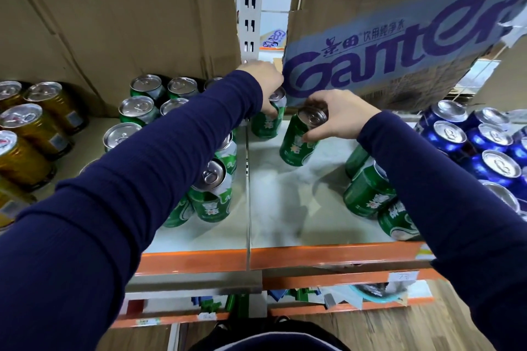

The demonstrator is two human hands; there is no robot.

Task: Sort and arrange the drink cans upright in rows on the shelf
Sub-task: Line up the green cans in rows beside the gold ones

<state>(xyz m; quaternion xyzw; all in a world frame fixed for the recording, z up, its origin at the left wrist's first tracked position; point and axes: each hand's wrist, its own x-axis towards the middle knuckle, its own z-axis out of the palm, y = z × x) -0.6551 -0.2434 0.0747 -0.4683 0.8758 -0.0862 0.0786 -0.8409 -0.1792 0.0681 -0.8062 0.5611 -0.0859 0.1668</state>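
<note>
My left hand [263, 82] grips a green can [266, 122] by its top at the back of the shelf [273, 208]. Just to its right, my right hand [339, 115] holds the rim of a second green can [296, 142], which stands slightly tilted. Upright green cans [139, 107] fill rows at the back left, partly hidden by my left sleeve. More green cans [212, 194] stand in the middle left. Other green cans [368, 194] lie on their sides at the right, under my right sleeve.
Gold cans [31, 128] stand at the far left and blue cans [490, 148] at the far right. Cardboard boxes [399, 37] hang over the back of the shelf. An orange shelf edge [285, 259] runs along the front, with a lower shelf below.
</note>
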